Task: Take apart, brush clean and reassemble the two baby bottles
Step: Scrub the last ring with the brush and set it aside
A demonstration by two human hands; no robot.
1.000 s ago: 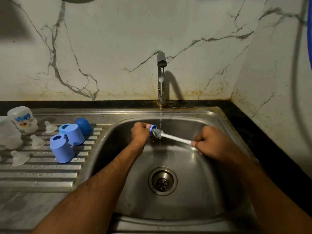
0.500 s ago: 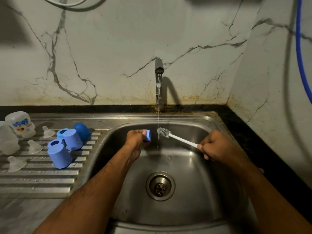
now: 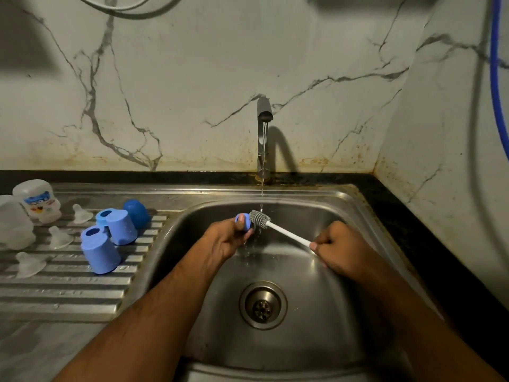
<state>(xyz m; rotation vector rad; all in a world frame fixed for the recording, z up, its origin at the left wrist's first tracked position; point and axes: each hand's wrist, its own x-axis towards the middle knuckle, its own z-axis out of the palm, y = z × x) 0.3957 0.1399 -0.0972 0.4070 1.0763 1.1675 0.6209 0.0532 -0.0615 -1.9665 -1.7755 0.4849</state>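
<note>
Over the sink basin, my left hand (image 3: 228, 238) grips a small blue bottle ring (image 3: 243, 221) under the thin water stream. My right hand (image 3: 340, 250) holds the white handle of a bottle brush (image 3: 278, 230); its grey bristle head touches the ring's right side. On the ribbed draining board lie two blue caps (image 3: 100, 252) (image 3: 121, 226), a darker blue cap (image 3: 137, 213), several clear teats (image 3: 59, 238), and two translucent bottle bodies (image 3: 38, 201) (image 3: 15, 224), one with a printed label.
The tap (image 3: 264, 139) runs at the back of the steel sink (image 3: 366, 213). The drain (image 3: 263, 304) sits in the basin's middle. A marble wall stands behind and to the right, with a blue hose (image 3: 497, 78) hanging at the far right.
The brush head came out of the blue ring half a second ago and is now back against its right side. Both hands stayed under the running water.
</note>
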